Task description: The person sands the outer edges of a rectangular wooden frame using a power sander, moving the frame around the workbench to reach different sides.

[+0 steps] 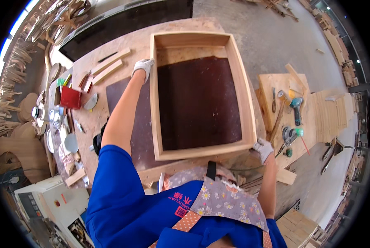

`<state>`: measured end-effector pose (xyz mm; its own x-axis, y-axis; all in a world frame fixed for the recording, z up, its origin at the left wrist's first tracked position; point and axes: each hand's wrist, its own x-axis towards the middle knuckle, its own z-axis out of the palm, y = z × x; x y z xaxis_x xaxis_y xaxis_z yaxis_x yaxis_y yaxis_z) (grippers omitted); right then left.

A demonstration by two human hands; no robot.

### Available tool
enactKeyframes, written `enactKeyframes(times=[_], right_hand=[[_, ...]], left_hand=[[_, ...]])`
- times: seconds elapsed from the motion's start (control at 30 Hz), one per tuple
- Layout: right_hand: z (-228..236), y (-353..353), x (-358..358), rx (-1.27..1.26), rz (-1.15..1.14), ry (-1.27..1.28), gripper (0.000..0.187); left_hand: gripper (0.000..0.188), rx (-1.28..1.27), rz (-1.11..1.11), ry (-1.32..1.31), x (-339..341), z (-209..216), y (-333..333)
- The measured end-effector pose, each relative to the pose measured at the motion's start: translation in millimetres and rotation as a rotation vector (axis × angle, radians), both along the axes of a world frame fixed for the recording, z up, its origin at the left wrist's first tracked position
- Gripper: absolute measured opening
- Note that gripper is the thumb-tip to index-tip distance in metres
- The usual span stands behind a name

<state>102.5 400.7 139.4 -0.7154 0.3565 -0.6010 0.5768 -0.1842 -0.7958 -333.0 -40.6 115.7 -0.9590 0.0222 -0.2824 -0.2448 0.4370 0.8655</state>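
Observation:
A rectangular light-wood frame (243, 89), like a drawer box with no bottom, sits over the workbench (139, 43). Through its opening shows a dark brown sheet (129, 97), which also reaches out past the frame's left side. My left hand (143, 66), in a white glove, grips the left wall near the far end, its fingers closed at the rim. At the near right corner my gloved right hand (263, 149) holds the frame from outside; part of its fingers is hidden by the wood.
Two wood strips (108, 68), a red box (71, 98) and small tools lie on the bench's left side. To the right, a lower wooden board (292, 82) carries a mallet (281, 99), a teal cordless drill (296, 108) and a grey power tool (289, 134). A long dark panel (127, 31) stands behind.

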Motion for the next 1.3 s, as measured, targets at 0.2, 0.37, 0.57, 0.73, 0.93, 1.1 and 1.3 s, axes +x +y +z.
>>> enactKeyframes(times=[0.2,0.37,0.57,0.73,0.93,1.1,1.3], right_hand=[[38.3,-32.4,-13.7,-0.023,-0.088,-0.124,0.038],[22.6,-12.6,10.0,0.162,0.103,-0.167,0.04],[63.3,-36.9,-23.3,0.109,0.083,-0.25,0.042],[45.1,-27.0,-16.1,0.108,0.071,-0.206,0.043],[28.9,-17.1,0.5,0.041,0.026,-0.214,0.041],[30.5,-19.4,-10.4,0.481,0.273,-0.248,0.043],[24.3,-30.6,-11.7,0.238,0.042,-0.192,0.041]], left_hand=[[0.066,-0.253,0.149,-0.064,-135.9,-3.1,23.9],[0.075,0.111,0.2,-0.241,-157.9,-14.1,34.0],[0.072,-0.413,0.211,-0.055,-159.7,-11.8,34.1],[0.071,-0.5,0.171,-0.075,-152.2,0.5,40.4],[0.079,-0.405,0.041,-0.081,-155.3,-20.3,46.6],[0.089,-0.261,0.009,-0.094,-137.6,-33.0,36.7],[0.07,0.318,0.073,-0.186,-59.6,-75.8,1.0]])
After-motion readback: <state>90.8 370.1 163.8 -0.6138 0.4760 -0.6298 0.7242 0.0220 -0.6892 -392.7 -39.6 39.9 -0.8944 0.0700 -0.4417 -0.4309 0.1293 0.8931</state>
